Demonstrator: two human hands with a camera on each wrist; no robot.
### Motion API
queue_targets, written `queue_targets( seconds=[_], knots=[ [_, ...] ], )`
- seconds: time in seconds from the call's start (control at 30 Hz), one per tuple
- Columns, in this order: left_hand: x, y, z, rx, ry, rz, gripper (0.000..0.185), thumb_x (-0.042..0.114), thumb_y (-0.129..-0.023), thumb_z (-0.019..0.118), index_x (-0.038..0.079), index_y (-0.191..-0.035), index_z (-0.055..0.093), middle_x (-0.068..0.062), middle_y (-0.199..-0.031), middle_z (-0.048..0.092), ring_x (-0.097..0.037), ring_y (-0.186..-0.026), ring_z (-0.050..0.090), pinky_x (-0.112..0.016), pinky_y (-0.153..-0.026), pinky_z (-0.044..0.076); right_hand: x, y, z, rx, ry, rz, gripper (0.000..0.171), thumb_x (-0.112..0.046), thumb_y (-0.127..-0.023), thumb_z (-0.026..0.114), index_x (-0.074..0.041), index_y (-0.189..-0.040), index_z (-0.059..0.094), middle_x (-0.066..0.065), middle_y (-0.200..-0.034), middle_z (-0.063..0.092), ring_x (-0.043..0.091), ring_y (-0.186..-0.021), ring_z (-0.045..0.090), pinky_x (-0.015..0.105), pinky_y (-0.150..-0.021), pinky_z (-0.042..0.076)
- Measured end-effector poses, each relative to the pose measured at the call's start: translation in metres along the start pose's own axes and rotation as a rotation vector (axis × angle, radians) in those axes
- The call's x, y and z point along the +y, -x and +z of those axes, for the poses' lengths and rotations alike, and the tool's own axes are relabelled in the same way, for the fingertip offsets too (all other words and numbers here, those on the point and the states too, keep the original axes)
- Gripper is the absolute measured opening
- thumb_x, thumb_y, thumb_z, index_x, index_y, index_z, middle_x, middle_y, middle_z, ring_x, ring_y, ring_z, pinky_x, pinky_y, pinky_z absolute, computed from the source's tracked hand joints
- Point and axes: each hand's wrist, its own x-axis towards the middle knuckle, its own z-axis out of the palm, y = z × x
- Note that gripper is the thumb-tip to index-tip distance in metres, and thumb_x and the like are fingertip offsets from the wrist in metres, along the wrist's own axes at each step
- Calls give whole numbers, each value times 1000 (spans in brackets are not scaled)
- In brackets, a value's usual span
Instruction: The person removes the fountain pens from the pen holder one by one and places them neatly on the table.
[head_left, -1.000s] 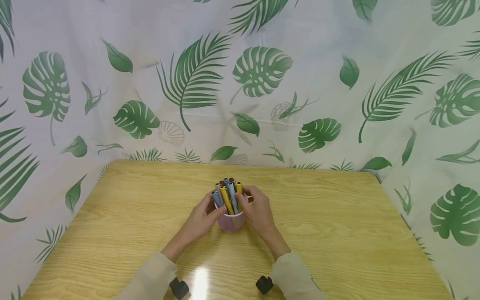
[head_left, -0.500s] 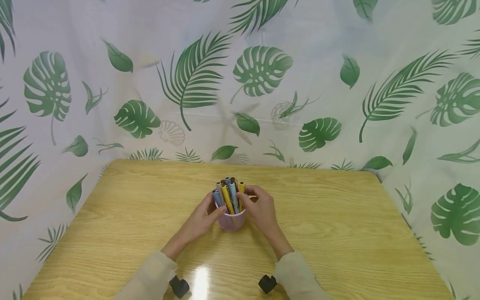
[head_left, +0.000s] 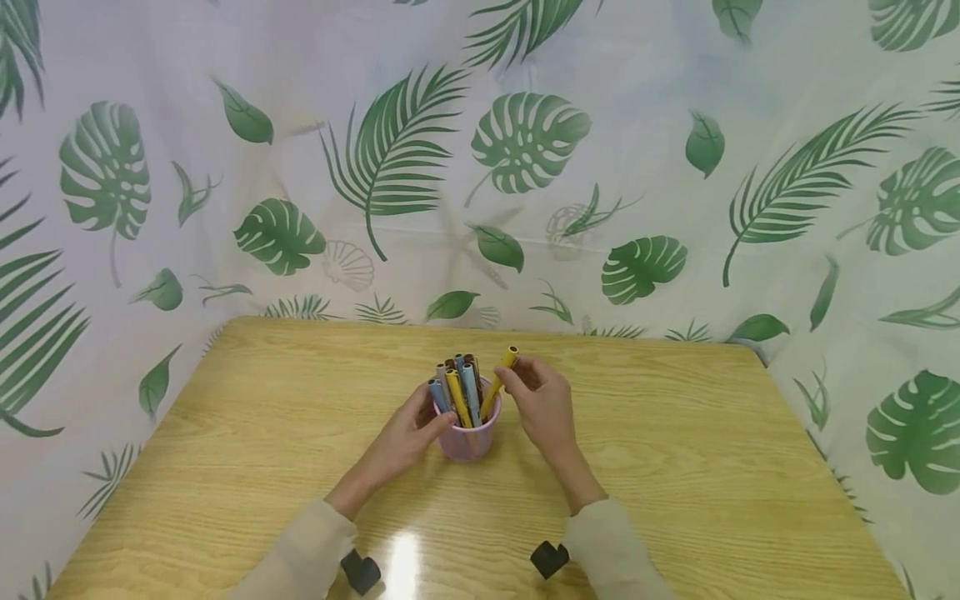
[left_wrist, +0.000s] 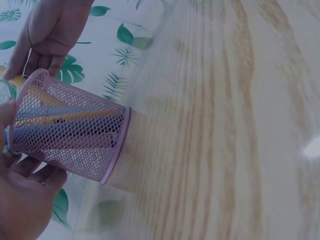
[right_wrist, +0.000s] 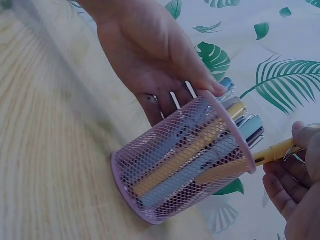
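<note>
Since the earlier frame the right hand point(head_left: 543, 402) is pulling a yellow pen point(head_left: 498, 382) up and outward, so the pen is now leaning to the right with its top end standing clear of the bundle, where before it was standing upright among the others. That hand is pinching the yellow pen near its upper part between thumb and fingertips, as the right wrist view point(right_wrist: 272, 151) is showing, while the pen's lower end is still sitting inside the pink mesh cup point(head_left: 467, 437).

The left hand point(head_left: 405, 435) is resting against the left side of the mesh cup, fingers spread along its wall and the thumb touching the rim; it is bracing the cup rather than wrapping round it. In the left wrist view the cup point(left_wrist: 70, 135) is showing its pink wire mesh with the pens lying inside.

Remaining pens point(head_left: 456, 385), blue, yellow and brown, are standing bunched together in the cup. The cup is standing near the middle of the wooden counter point(head_left: 675, 450), and a leaf-printed curtain point(head_left: 525, 150) is hanging behind the counter.
</note>
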Motion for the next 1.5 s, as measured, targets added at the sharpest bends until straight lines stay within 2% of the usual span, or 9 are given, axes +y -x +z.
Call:
queue_targets(
  seconds=[0.1, 0.27, 0.53, 0.67, 0.93, 1.23, 1.5],
  knots=[
    [1, 0, -1, 5, -20, -1, 68, 19, -107, 61, -2, -161, 25, -24, -161, 36, -41, -148, 36, -52, -120, 32, -4, -3, -6, 7, -46, -5, 18, -9, -95, 76, 6, -104, 73, 17, -94, 75, 27, -82, 73, 28, -73, 62],
    [-1, -1, -2, 20, -31, 0, 66, 16, -104, 64, 0, -160, 32, -23, -154, 46, -40, -142, 45, -50, -118, 37, -8, -9, -16, 37, -111, -47, 19, -6, -97, 72, 11, -105, 70, 23, -98, 74, 14, -79, 73, 30, -73, 63],
    [-5, -2, -3, 68, -27, 2, 62, 16, -100, 70, 2, -154, 44, -20, -138, 62, -35, -130, 58, -47, -113, 45, -14, -14, -33, 64, -203, -33, 20, -5, -99, 69, 13, -108, 68, 30, -102, 72, 16, -80, 73, 33, -78, 63],
    [-5, -1, -3, 78, -25, -2, 62, 16, -100, 71, 2, -154, 44, -20, -140, 61, -35, -131, 57, -47, -113, 45, -18, -14, -43, 88, -215, -12, 21, -6, -100, 68, 12, -111, 67, 26, -103, 72, 16, -84, 74, 33, -80, 63],
    [-3, -1, -2, 68, -30, 2, 63, 13, -100, 69, 0, -155, 42, -22, -144, 57, -37, -135, 54, -48, -114, 43, -22, -16, -66, 106, -199, 18, 23, -8, -101, 67, 10, -114, 67, 2, -99, 76, 15, -89, 73, 30, -83, 62],
    [0, -1, -3, 49, -20, 1, 63, 14, -101, 69, 0, -156, 41, -22, -143, 58, -37, -133, 55, -46, -113, 45, -21, -18, -95, 159, -168, 57, 25, -13, -100, 71, 8, -112, 69, 7, -97, 75, 14, -84, 73, 27, -81, 62],
    [2, 1, -2, 55, -12, -13, 65, 15, -101, 68, 1, -157, 39, -22, -145, 56, -37, -135, 53, -47, -115, 43, -22, -21, -115, 210, -177, 70, 21, -11, -98, 73, 5, -111, 72, 7, -93, 75, 14, -80, 72, 25, -76, 62]
  ],
)
